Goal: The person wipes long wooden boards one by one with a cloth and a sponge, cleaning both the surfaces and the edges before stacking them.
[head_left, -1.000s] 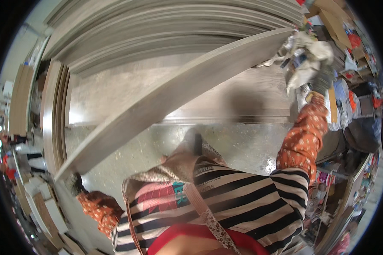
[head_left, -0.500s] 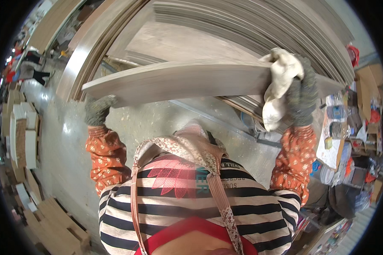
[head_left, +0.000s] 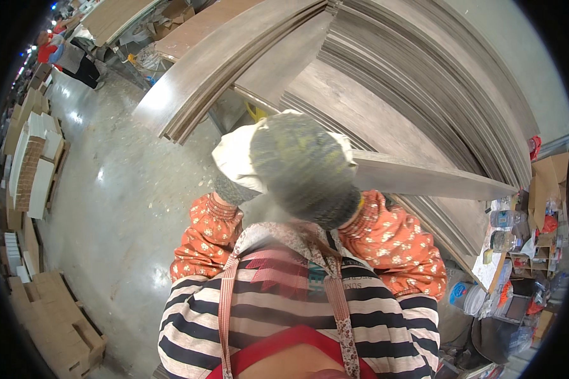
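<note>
My right hand [head_left: 303,164], in a dark grey-green knitted glove and blurred by motion, presses a crumpled white cloth [head_left: 234,155] in front of my chest. Behind it runs a long grey wood-grain board [head_left: 430,175], slanting off to the right over the stacked boards. The board's left end is hidden by the cloth and glove. My left hand [head_left: 232,189], also gloved, is low at that hidden end and holds the board up; its fingers are mostly covered. Orange flowered sleeves cover both forearms.
Stacks of similar grey boards [head_left: 417,82] lie ahead and to the right, with more boards [head_left: 234,63] at the upper left. Bottles [head_left: 502,240] and clutter line the right side. Cardboard [head_left: 57,322] lies lower left. Another person [head_left: 76,60] stands far left.
My right hand has swept left along the board with the white cloth, from its right part to its left end. My left hand has come in nearer my body, and the view has turned.
</note>
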Action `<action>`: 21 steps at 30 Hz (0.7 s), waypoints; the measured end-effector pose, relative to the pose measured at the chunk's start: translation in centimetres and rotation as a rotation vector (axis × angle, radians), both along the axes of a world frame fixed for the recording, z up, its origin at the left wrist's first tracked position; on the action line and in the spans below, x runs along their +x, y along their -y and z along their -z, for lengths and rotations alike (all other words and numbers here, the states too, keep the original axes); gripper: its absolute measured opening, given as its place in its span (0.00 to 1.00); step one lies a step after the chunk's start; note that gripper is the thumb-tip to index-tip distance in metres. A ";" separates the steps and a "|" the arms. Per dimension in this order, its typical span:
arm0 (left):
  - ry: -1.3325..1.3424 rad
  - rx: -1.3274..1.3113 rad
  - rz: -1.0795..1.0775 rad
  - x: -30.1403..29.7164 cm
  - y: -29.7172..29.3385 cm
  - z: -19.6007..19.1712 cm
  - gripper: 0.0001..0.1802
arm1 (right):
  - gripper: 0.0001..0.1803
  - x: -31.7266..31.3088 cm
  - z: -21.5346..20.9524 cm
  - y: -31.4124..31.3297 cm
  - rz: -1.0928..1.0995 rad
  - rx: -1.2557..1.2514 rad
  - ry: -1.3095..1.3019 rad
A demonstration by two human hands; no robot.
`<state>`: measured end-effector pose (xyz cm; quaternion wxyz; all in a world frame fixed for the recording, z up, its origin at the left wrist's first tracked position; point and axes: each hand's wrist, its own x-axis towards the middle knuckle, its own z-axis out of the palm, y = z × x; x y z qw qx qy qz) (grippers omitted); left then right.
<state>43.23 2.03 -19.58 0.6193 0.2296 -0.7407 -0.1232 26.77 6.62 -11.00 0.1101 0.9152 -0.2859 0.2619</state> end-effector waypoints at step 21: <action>0.163 1.000 0.417 -1.1 0.2 -5.8 0.16 | 0.10 -6.9 -12.6 0.2 -1.908 1.338 1.444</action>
